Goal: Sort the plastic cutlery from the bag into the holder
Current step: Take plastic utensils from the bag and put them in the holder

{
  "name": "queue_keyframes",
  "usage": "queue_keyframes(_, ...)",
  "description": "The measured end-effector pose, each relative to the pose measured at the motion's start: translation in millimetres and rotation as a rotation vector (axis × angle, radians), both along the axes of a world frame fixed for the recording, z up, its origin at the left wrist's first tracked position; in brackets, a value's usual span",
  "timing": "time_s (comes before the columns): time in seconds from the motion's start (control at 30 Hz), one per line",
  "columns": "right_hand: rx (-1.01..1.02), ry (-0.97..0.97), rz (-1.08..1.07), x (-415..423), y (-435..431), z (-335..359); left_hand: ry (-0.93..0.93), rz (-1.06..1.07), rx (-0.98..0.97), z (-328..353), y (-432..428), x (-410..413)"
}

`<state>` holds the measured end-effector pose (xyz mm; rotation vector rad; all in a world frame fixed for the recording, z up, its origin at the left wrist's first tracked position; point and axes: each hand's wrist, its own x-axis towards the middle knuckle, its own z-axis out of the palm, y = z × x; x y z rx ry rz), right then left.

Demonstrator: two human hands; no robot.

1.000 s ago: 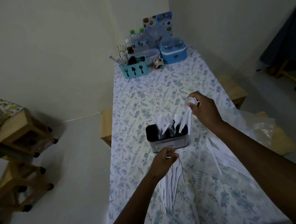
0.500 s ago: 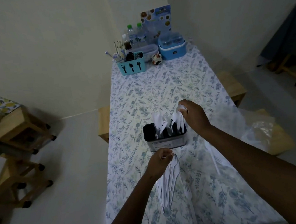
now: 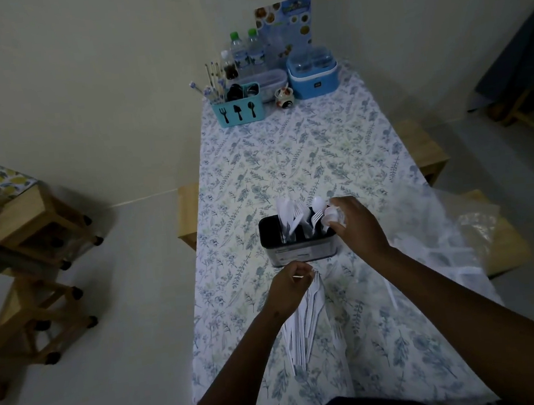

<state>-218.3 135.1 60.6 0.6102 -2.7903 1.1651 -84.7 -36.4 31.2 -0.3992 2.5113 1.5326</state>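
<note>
A black cutlery holder (image 3: 300,250) stands mid-table with white plastic knives, forks and spoons upright in its compartments. My right hand (image 3: 357,225) is at the holder's right end, fingers closed around the tops of white spoons (image 3: 333,216) that reach down into the right compartment. My left hand (image 3: 288,290) hovers just in front of the holder, shut on a bundle of white plastic cutlery (image 3: 306,323) that fans down toward me. A clear plastic bag (image 3: 454,242) lies crumpled on the table to the right, with loose white cutlery on it.
The table wears a floral cloth (image 3: 287,154). At its far end stand a teal cutlery caddy (image 3: 238,111), water bottles (image 3: 246,52), a blue container (image 3: 313,75) and a menu card (image 3: 286,22). Wooden stools (image 3: 37,223) sit on the floor to the left, wooden benches beside the table.
My right hand has come down from above the holder, lowering the white spoons into its right compartment. My left hand has kept its bundle in about the same place.
</note>
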Motion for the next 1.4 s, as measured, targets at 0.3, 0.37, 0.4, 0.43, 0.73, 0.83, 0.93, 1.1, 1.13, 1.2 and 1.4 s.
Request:
queue_keyframes(0.3, 0.028, -0.058, 0.048, 88.9, 15.9, -29.9, 0.004, -0.014, -0.064, -16.3, -2.3, 24.3)
queue_keyframes(0.37, 0.054, -0.167, 0.079, 108.7, 19.7, -39.9, -0.015, -0.020, -0.061, -21.6, -0.2, 32.0)
queue_keyframes(0.4, 0.080, -0.220, 0.090, 118.4, 21.5, -45.2, -0.018, -0.022, -0.069, -23.5, 0.9, 36.2)
queue_keyframes(0.43, 0.114, -0.262, 0.098, 128.3, 23.0, -50.2, -0.018, -0.026, -0.084, -24.6, 1.9, 40.2)
queue_keyframes(0.73, 0.402, -0.475, 0.106, 191.1, 27.3, -84.0, -0.095, -0.068, -0.243, -43.4, 3.6, 61.6)
queue_keyframes(0.83, 0.439, -0.506, 0.123, 203.5, 25.6, -91.1, -0.086, -0.107, -0.310, -48.4, 3.4, 63.0)
queue_keyframes(0.93, 0.432, -0.530, 0.101, 209.9, 22.6, -97.2, -0.068, -0.110, -0.338, -49.9, 3.3, 63.0)
queue_keyframes(1.1, 0.415, -0.539, 0.016, 206.9, 20.8, -93.4, -0.060, -0.091, -0.348, -49.9, 2.6, 58.6)
queue_keyframes(1.13, 0.391, -0.553, 0.002, 205.6, 20.6, -90.9, -0.056, -0.089, -0.355, -49.8, 2.6, 57.0)
queue_keyframes(1.2, 0.338, -0.597, -0.053, 201.6, 21.0, -85.3, -0.052, -0.091, -0.370, -49.5, 3.4, 53.2)
queue_keyframes(1.4, 0.229, -0.677, -0.173, 183.1, 26.6, -76.9, 0.017, -0.188, -0.513, -49.9, 10.2, 33.8)
